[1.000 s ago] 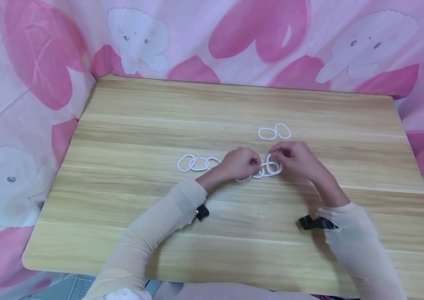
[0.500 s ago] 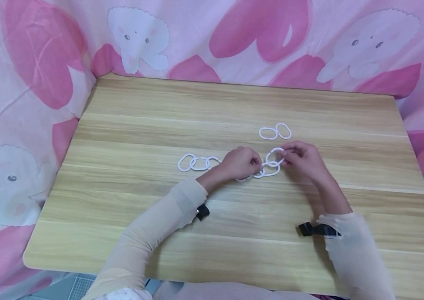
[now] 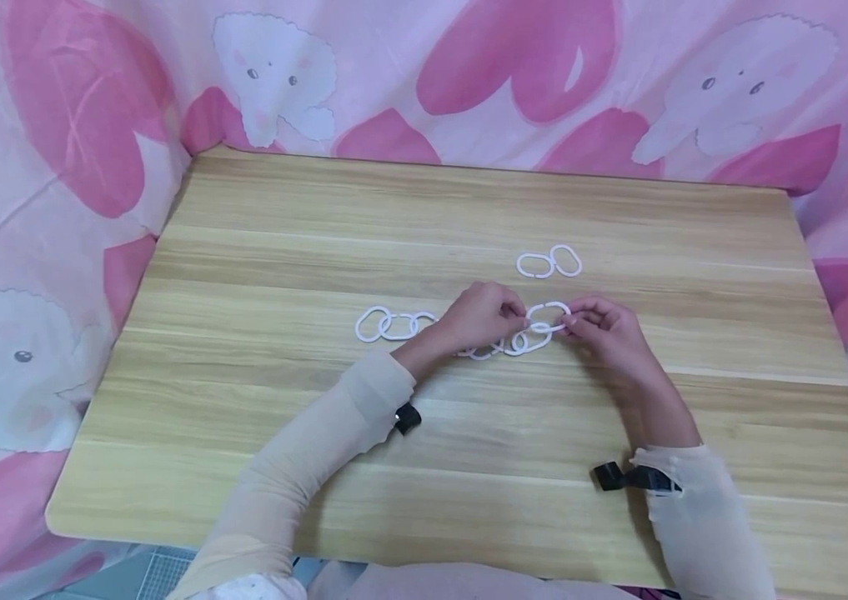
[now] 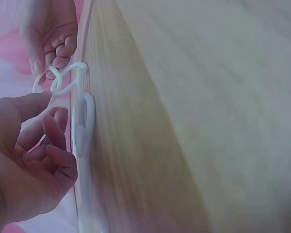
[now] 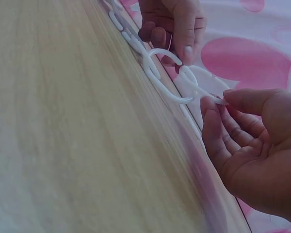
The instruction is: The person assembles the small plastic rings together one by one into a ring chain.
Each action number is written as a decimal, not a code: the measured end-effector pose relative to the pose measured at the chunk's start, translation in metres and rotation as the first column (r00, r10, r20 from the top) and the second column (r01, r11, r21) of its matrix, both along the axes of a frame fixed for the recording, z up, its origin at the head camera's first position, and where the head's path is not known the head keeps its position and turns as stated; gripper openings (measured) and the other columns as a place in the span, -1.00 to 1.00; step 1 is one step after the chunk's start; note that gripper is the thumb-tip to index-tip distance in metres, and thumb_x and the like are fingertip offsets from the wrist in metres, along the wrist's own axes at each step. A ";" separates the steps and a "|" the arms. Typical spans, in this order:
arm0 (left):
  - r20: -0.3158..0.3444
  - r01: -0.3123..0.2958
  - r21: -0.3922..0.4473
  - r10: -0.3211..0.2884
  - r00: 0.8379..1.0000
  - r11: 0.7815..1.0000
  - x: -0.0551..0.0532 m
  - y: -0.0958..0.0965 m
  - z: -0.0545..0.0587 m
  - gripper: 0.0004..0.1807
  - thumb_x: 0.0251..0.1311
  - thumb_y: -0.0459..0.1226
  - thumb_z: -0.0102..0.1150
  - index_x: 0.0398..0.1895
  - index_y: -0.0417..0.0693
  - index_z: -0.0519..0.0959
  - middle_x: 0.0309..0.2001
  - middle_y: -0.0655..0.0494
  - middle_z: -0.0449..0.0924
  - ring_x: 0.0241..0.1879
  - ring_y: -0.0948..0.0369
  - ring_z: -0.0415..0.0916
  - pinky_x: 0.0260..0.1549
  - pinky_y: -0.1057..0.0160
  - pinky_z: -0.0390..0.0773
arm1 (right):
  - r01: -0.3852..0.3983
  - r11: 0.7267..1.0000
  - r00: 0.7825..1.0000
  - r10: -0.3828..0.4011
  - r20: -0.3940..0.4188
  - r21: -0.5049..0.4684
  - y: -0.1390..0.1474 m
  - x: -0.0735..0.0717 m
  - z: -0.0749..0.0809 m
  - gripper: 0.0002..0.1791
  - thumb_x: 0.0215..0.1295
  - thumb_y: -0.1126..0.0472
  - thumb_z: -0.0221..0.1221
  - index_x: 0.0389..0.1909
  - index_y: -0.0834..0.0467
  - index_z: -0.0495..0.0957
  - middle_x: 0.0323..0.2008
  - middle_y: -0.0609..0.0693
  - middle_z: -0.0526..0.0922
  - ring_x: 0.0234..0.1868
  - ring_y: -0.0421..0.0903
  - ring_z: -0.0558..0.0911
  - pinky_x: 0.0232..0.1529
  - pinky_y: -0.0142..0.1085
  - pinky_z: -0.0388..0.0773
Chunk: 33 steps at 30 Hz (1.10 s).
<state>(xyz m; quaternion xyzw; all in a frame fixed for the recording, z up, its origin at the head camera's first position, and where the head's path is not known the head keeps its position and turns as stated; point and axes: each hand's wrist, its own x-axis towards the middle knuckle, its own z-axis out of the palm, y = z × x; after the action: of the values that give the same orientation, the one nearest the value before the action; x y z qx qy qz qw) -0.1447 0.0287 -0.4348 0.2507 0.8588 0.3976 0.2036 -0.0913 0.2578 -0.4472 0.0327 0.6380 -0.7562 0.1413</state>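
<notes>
A chain of white plastic C-shaped links [image 3: 398, 337] runs left to right across the table, its middle partly hidden under my left hand [image 3: 479, 318]. My right hand [image 3: 607, 329] pinches the outer side of the end link [image 3: 560, 305] between thumb and fingers. At that link's other side are the thumb and fingertips of my left hand, pinched together. The right wrist view shows the end link [image 5: 211, 75] raised off the wood and hooked through the neighbouring link [image 5: 162, 90], whose gap lies close to the left fingertips.
Two loose white links [image 3: 534, 257] lie side by side farther back on the wooden table [image 3: 303, 225]. A pink patterned curtain [image 3: 378, 67] hangs behind the table and along its sides. Dark wrist cameras [image 3: 607, 476] sit by both sleeves.
My right hand has shifted right and slightly toward me, drawing the end link out flatter. My left fingers have moved from farther down the chain up to the end link.
</notes>
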 end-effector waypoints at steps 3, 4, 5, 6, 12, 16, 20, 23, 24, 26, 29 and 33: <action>0.026 -0.015 0.032 0.014 1.000 0.999 -0.001 0.002 -0.002 -0.84 0.32 -0.22 0.31 -0.15 -0.09 0.76 -0.24 0.08 0.81 -0.30 0.31 0.66 -0.25 0.51 0.53 | -0.010 1.000 1.000 0.010 -0.006 0.006 0.000 0.000 -0.002 -0.88 0.39 0.47 0.15 -0.12 0.29 0.56 -0.31 -0.07 0.76 -0.27 -0.24 0.75 -0.12 -0.40 0.71; 0.042 -0.021 0.045 0.019 0.999 0.999 -0.001 0.002 -0.002 -0.83 0.32 -0.23 0.31 -0.15 -0.11 0.75 -0.22 0.06 0.81 -0.29 0.30 0.66 -0.25 0.51 0.53 | -0.014 1.000 1.000 0.015 -0.008 0.012 0.000 0.000 -0.002 -0.88 0.39 0.48 0.14 -0.12 0.28 0.56 -0.31 -0.07 0.76 -0.27 -0.24 0.75 -0.12 -0.41 0.71; 0.056 -0.028 0.059 0.024 0.998 0.998 0.000 0.002 -0.003 -0.83 0.32 -0.24 0.31 -0.14 -0.13 0.75 -0.21 0.04 0.81 -0.28 0.29 0.66 -0.24 0.51 0.54 | -0.019 1.000 1.000 0.019 -0.008 0.016 0.000 0.000 -0.002 -0.87 0.40 0.48 0.13 -0.13 0.26 0.56 -0.31 -0.08 0.76 -0.27 -0.25 0.75 -0.12 -0.41 0.71; 0.068 -0.036 0.070 0.031 0.997 0.997 0.000 0.003 -0.004 -0.83 0.32 -0.25 0.30 -0.14 -0.14 0.75 -0.21 0.03 0.81 -0.27 0.28 0.66 -0.23 0.51 0.54 | -0.024 0.999 1.000 0.025 -0.010 0.023 0.001 0.000 -0.002 -0.87 0.40 0.48 0.12 -0.13 0.26 0.56 -0.31 -0.09 0.76 -0.27 -0.25 0.75 -0.12 -0.41 0.71; 0.115 -0.073 0.102 0.061 0.992 0.992 0.000 0.004 -0.007 -0.82 0.31 -0.28 0.30 -0.11 -0.16 0.74 -0.19 0.01 0.80 -0.24 0.26 0.67 -0.20 0.49 0.56 | -0.063 0.996 0.998 0.063 -0.003 0.066 0.003 0.000 0.001 -0.86 0.41 0.47 0.12 -0.15 0.20 0.57 -0.30 -0.10 0.77 -0.25 -0.25 0.76 -0.12 -0.40 0.71; 0.125 -0.088 0.111 0.074 0.989 0.990 0.001 0.007 -0.007 -0.80 0.33 -0.29 0.28 -0.05 -0.15 0.73 -0.17 0.02 0.79 -0.23 0.28 0.66 -0.21 0.50 0.56 | -0.078 0.994 0.997 0.077 0.009 0.082 0.005 0.000 0.002 -0.87 0.42 0.46 0.12 -0.15 0.20 0.56 -0.29 -0.10 0.77 -0.24 -0.25 0.76 -0.10 -0.40 0.71; 0.116 -0.101 0.123 0.087 0.989 0.987 0.002 0.011 -0.006 -0.79 0.33 -0.30 0.27 -0.03 -0.16 0.72 -0.16 0.02 0.79 -0.22 0.28 0.66 -0.22 0.50 0.55 | -0.079 0.994 0.997 0.079 0.009 0.076 0.008 0.001 0.002 -0.88 0.41 0.46 0.12 -0.12 0.25 0.55 -0.28 -0.07 0.77 -0.23 -0.24 0.77 -0.10 -0.39 0.71; 0.098 -0.095 0.115 0.084 0.992 0.989 0.002 0.014 -0.005 -0.81 0.33 -0.32 0.27 -0.06 -0.17 0.73 -0.17 0.00 0.79 -0.22 0.26 0.68 -0.22 0.51 0.56 | -0.064 0.996 0.998 0.064 0.000 0.062 0.010 0.002 0.002 -0.87 0.41 0.47 0.13 -0.12 0.25 0.56 -0.30 -0.06 0.78 -0.25 -0.22 0.78 -0.11 -0.38 0.71; 0.092 -0.093 0.110 0.083 0.992 0.990 0.003 0.016 -0.004 -0.81 0.33 -0.32 0.27 -0.07 -0.18 0.73 -0.17 0.00 0.79 -0.21 0.26 0.68 -0.22 0.52 0.56 | -0.055 0.997 0.998 0.056 -0.001 0.060 0.011 0.002 0.002 -0.86 0.40 0.47 0.13 -0.12 0.24 0.57 -0.30 -0.06 0.78 -0.26 -0.23 0.78 -0.12 -0.38 0.72; 0.070 -0.094 0.099 0.087 0.994 0.991 0.003 0.019 -0.003 -0.81 0.34 -0.32 0.26 -0.06 -0.18 0.72 -0.17 0.00 0.79 -0.20 0.26 0.69 -0.21 0.53 0.56 | -0.037 0.998 0.999 0.037 -0.003 0.058 0.012 0.003 0.001 -0.84 0.40 0.48 0.14 -0.11 0.22 0.58 -0.31 -0.06 0.78 -0.29 -0.22 0.78 -0.14 -0.38 0.72; 0.010 -0.111 0.090 0.110 0.994 0.990 0.004 0.024 0.000 -0.79 0.34 -0.32 0.23 -0.04 -0.19 0.72 -0.16 0.02 0.80 -0.18 0.26 0.70 -0.19 0.54 0.55 | -0.016 0.997 1.000 0.017 -0.003 0.073 0.014 0.003 0.001 -0.84 0.40 0.47 0.14 -0.09 0.22 0.57 -0.32 -0.07 0.78 -0.31 -0.23 0.78 -0.17 -0.39 0.72; -0.059 -0.135 0.090 0.140 0.988 0.987 0.006 0.033 0.005 -0.74 0.30 -0.31 0.26 0.01 -0.19 0.70 -0.16 0.02 0.80 -0.16 0.24 0.71 -0.19 0.54 0.54 | 0.006 0.996 1.000 -0.006 -0.005 0.092 0.015 0.004 0.001 -0.83 0.41 0.46 0.13 -0.06 0.22 0.54 -0.33 -0.10 0.78 -0.33 -0.25 0.78 -0.21 -0.42 0.71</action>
<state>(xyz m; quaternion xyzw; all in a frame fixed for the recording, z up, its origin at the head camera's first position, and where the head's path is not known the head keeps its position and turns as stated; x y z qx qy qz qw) -0.1390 0.0614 -0.4295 0.2122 0.8624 0.4387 0.1367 -0.0872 0.2729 -0.4467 0.0392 0.6725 -0.7265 0.1357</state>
